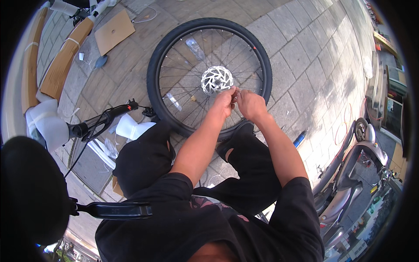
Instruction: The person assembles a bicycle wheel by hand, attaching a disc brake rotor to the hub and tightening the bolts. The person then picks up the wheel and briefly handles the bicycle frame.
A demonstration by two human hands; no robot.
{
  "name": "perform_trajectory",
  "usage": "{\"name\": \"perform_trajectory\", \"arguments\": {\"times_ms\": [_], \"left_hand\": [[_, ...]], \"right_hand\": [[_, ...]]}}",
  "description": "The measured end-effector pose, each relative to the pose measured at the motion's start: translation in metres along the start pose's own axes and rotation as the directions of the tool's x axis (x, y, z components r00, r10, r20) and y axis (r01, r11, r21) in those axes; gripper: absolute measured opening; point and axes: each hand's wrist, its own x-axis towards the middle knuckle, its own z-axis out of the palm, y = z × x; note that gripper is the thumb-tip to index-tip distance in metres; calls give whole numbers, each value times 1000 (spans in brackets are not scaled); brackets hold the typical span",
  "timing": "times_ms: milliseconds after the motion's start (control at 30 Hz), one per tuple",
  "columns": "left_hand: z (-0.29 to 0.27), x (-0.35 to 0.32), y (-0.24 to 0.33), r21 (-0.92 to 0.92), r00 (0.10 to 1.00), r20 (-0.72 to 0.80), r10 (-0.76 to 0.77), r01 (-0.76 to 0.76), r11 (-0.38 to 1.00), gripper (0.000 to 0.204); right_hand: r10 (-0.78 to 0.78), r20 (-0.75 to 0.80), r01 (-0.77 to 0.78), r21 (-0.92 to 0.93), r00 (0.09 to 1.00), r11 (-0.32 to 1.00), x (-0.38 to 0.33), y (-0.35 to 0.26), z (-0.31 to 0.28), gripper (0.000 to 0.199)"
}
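A bicycle wheel (pixel 209 76) lies flat on the pavement (pixel 305 56) before the person's knees; a handlebar (pixel 102 120) lies left, a scooter (pixel 349 174) right.

My only view hangs head-high, looking steeply down at the bicycle wheel (pixel 209 76) lying close below on paving.

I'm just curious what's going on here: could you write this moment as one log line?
left hand: pinching small part, too small to identify | right hand: touching left hand | below: bicycle wheel flat on paving, brake disc up
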Motion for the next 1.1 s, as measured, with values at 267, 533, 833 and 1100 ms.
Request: {"name": "perform_trajectory", "arguments": {"times_ms": [267,533,833,1100], "left_hand": [[-2,4,4,0,999,-4,-44,44,999,21],[-13,19,1,-279,991,126,-35,69,958,19],[-42,44,4,-356,955,286,-82,185,916,19],[-6,5,25,-220,980,50,-195,201,954,21]], "right_hand": [[34,10,-34,-15,999,999,8,4,8,36],[-145,-25,141,-115,989,983,16,-18,-13,34],[119,181,-182,393,976,901,42,-17,-3,52],[-60,-95,50,-111,994,993,20,-21,-29,41]]}}
